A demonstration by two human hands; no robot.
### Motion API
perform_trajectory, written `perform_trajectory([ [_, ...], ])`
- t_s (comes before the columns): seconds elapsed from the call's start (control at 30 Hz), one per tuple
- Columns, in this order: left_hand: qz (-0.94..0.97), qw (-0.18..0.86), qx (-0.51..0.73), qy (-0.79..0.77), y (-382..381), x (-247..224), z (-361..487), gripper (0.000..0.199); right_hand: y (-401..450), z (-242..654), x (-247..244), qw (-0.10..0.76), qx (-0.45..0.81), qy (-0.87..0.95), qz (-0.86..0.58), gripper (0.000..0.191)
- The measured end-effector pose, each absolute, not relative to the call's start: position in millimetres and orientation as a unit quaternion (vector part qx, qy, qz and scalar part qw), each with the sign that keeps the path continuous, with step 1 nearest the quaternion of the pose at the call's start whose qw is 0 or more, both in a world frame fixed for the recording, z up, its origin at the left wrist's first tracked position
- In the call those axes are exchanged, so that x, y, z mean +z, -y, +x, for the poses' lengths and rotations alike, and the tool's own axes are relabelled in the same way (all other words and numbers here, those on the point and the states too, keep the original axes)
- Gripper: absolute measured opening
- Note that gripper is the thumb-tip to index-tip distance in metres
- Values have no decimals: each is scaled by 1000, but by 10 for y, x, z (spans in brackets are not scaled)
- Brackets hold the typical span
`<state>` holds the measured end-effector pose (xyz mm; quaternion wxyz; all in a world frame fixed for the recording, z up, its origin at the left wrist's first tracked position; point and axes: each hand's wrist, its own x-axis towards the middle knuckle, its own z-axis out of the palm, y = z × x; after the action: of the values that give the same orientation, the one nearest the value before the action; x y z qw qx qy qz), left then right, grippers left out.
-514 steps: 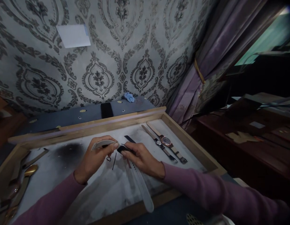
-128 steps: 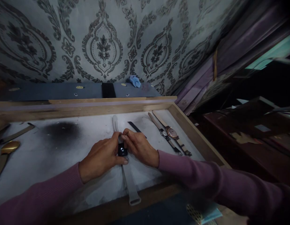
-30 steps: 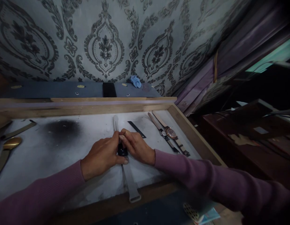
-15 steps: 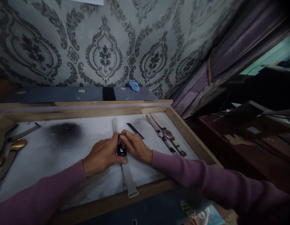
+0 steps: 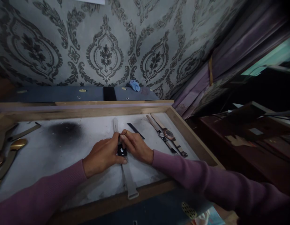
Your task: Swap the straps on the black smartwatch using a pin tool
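Note:
A smartwatch (image 5: 122, 151) with a dark, square face and a small lit mark lies between my hands. Its pale strap (image 5: 130, 182) runs down to the tray's front edge, and the other strap part (image 5: 115, 124) points toward the back. My left hand (image 5: 103, 153) grips the watch at its left side, thumb at the lower edge. The fingers of my right hand (image 5: 136, 146) are pinched together at the watch's upper end, touching my left fingertips. Whatever is between those right fingertips is hidden. Just behind my right hand lies a thin black strip (image 5: 135, 130).
Two wristwatches (image 5: 168, 134) lie to the right in the wooden-rimmed tray (image 5: 194, 139). Watches with a gold case (image 5: 18, 144) and grey-brown straps are at the left. A blue crumpled cloth (image 5: 135, 85) rests on the ledge behind. Patterned wall and purple curtain (image 5: 194, 90) stand beyond.
The view has shifted very slightly. Both hands keep the same hold at the smartwatch, and nothing else has visibly moved.

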<state>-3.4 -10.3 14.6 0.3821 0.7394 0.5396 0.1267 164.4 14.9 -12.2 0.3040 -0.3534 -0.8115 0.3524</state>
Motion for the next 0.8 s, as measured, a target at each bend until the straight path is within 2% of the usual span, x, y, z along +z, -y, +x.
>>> perform_trajectory([
  [0.13,746,379,103,-538,105,153,-32,46,-164,1637,-122,292,305,848,-320,22],
  [0.3,746,381,120,-533,99,151,-49,49,-156,1615,-147,286,280,867,-298,27],
  [0.5,755,395,104,-513,59,214,-61,66,-172,1667,-39,362,424,742,-372,44],
  [0.6,756,379,101,-524,59,254,-64,69,-199,1717,-1,396,441,696,-405,51],
  [0.67,753,376,128,-526,69,263,-76,64,-206,1740,-24,385,450,696,-406,52],
  [0.8,747,389,196,-503,70,238,-119,38,-196,1750,-121,351,459,705,-411,45],
])
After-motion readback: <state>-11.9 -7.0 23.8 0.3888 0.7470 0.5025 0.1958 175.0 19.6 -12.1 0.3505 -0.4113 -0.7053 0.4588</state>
